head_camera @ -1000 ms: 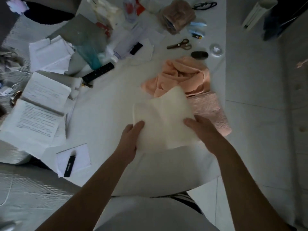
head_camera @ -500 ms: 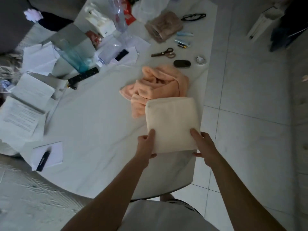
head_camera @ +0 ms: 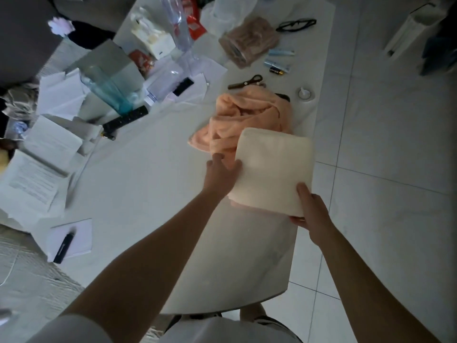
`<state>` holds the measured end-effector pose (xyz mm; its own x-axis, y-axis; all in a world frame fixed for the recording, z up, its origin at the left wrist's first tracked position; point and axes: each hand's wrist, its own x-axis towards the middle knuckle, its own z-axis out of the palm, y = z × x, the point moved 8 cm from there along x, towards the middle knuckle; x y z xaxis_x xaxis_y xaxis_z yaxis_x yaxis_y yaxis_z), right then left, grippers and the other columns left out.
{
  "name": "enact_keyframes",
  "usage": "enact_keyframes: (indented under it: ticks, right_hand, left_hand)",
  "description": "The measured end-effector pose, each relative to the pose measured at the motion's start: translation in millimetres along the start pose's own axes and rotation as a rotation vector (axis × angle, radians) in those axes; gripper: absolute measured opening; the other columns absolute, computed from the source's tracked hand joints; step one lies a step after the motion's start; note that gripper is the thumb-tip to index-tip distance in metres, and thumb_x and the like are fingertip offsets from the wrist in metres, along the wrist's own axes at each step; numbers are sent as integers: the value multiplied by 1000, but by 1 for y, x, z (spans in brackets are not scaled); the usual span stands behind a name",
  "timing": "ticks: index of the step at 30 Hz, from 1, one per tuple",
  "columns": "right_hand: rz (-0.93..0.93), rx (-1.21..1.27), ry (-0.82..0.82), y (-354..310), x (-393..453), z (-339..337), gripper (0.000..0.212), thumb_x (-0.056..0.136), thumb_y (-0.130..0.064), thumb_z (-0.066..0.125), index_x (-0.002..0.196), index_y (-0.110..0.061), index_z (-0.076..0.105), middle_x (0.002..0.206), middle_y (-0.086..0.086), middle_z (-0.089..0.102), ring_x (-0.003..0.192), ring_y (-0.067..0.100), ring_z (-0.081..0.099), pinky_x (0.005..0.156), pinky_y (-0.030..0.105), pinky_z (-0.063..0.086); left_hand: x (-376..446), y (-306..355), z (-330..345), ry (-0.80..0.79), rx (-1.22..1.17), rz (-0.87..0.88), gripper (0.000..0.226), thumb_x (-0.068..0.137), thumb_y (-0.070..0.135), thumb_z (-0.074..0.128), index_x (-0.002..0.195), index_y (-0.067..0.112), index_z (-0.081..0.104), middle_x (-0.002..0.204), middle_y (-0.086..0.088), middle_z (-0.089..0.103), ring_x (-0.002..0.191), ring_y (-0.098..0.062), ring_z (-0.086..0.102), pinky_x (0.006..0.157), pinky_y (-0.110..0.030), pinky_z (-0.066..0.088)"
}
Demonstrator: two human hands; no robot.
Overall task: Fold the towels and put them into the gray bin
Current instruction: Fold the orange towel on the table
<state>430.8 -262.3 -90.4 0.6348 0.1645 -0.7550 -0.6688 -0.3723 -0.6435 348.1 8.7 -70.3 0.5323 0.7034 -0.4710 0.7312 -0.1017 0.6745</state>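
Head view, dim light. A folded cream towel (head_camera: 273, 169) is held near the right edge of the white surface (head_camera: 148, 194), its far end overlapping a crumpled peach towel (head_camera: 247, 120) heaped just behind it. A sliver of pink cloth shows under the cream towel's near-left corner.

Right hand (head_camera: 312, 214) grips the cream towel's near-right corner: thumb on top, fingers (head_camera: 296, 221) curled underneath, clamped on the cloth. Left hand (head_camera: 221, 177) lies at the towel's left edge, thumb against the cloth; its fingers reach forward, loosely straight and a little apart, tips touching the peach towel. Cannot tell whether any of them run under the cream towel.

No gray bin in view.

Beyond the peach towel: scissors (head_camera: 246, 82), a small round white dish (head_camera: 306, 94), black glasses (head_camera: 295, 24), a brownish bag (head_camera: 249, 40). Left half of the surface: a black remote (head_camera: 126, 120), a clear bluish bottle (head_camera: 108, 90) lying on its side, loose printed papers (head_camera: 34, 181), and a black pen (head_camera: 64, 247) lying on a white notepad (head_camera: 81, 233). White tiled floor (head_camera: 383, 194) to the right of the surface.
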Motion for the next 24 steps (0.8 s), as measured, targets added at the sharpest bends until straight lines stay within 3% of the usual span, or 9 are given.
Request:
enact_keyframes:
  ticks: [3,6,8,11,14,17,20,22,24]
  right_hand:
    - [7,129,15,28,-16,-5,36,97,-54,44,123,-29,50,117,0,59,103,28,63,81,41,56]
    - [56,32,85,69,-35,-1,23,101,-39,42,105,-25,59,117,13,63,98,30,64,87,48,56]
    - [56,-125,121,90,-43,5,27,100,-32,45,115,-16,61,122,16,61,101,29,62,90,49,55]
    - [-32,-314,193,90,-52,16,37,98,-27,51,131,-11,51,127,13,57,111,30,56,89,40,47]
    - [-11,-387,194,84,-59,42,51,95,-26,55,139,-7,41,145,16,38,127,36,44,96,39,42]
    - [-5,-488,154,80,-68,80,54,94,-31,52,142,-11,35,159,7,12,137,34,33,102,41,42]
    - [-111,-712,-28,71,-75,141,43,98,-26,44,138,-11,42,149,18,34,138,34,35,111,40,30]
    - [-140,-724,-63,63,-83,171,29,98,-28,40,120,-17,56,138,15,48,135,26,42,101,21,31]
    - [-133,-674,14,55,-79,181,8,95,-26,52,95,-33,57,113,6,58,127,24,53,85,9,30]
  left_hand:
    - [36,32,-22,102,187,280,60,91,29,60,146,20,37,152,-13,35,135,-41,40,106,-52,41]
    - [72,38,-9,-90,553,340,63,92,44,56,149,33,33,165,-4,14,149,-39,14,113,-58,29]
    - [85,29,-2,-186,732,336,54,89,52,48,139,31,45,159,-7,27,143,-42,23,112,-56,31]
    - [84,21,-9,-135,645,363,37,91,44,49,115,18,60,128,-12,57,118,-40,51,92,-43,44]
    - [68,7,-22,-63,578,377,43,97,39,47,128,8,50,109,-14,66,95,-36,64,71,-36,43]
    - [37,-23,-42,-93,410,308,44,96,38,47,132,15,42,99,-4,64,84,-30,62,71,-36,46]
    - [5,-78,-65,-155,367,183,34,96,33,50,122,12,48,105,-16,68,91,-38,66,73,-41,51]
    - [-18,-122,-84,-184,339,72,19,95,33,53,98,15,50,98,-18,69,86,-37,67,75,-45,55]
    - [-41,-160,-101,-217,328,16,21,93,37,51,83,20,48,89,-10,69,82,-32,68,73,-45,56]
